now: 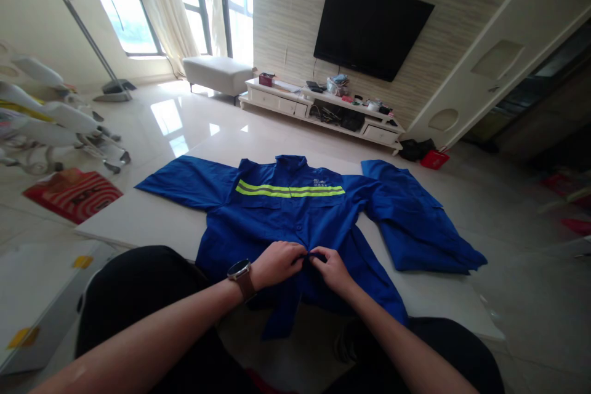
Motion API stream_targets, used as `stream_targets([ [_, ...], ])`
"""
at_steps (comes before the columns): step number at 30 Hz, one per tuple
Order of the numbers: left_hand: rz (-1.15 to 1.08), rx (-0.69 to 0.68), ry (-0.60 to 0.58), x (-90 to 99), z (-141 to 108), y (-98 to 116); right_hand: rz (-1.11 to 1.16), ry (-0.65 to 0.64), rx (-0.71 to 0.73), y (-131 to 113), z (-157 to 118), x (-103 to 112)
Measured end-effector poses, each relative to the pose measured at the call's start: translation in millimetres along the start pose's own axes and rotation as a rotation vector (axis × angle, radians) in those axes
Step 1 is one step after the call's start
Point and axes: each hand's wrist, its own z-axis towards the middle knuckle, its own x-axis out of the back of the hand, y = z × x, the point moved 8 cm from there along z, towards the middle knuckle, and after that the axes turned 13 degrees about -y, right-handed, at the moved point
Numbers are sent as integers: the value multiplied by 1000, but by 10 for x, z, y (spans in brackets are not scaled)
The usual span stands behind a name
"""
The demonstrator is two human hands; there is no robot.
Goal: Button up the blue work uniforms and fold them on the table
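Note:
A blue work jacket (277, 215) with a yellow-green reflective stripe lies front side up on a low white table (133, 215), collar away from me and sleeves spread. My left hand (281, 263), with a watch on its wrist, pinches the front edge of the jacket below the chest. Close beside it on the right, my right hand (330, 268) pinches the same front opening. The fingertips nearly meet, and the small part between them is hidden. The jacket's lower hem hangs over the table's near edge. Folded blue cloth (415, 221) lies beside the right sleeve.
A red bag (74, 194) lies on the floor at the left, near a white wheeled frame (55, 111). A white box (37, 295) with yellow latches stands at the lower left. Beyond the table are a TV cabinet (277, 101) and a grey bench (219, 74).

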Motion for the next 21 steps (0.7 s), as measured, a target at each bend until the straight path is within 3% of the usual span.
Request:
stream_targets([
  [12, 35, 17, 20, 126, -1, 0, -21, -26, -7, -129, -44, 78],
  [21, 67, 35, -126, 332, 122, 39, -110, -29, -9, -351, 7, 229],
])
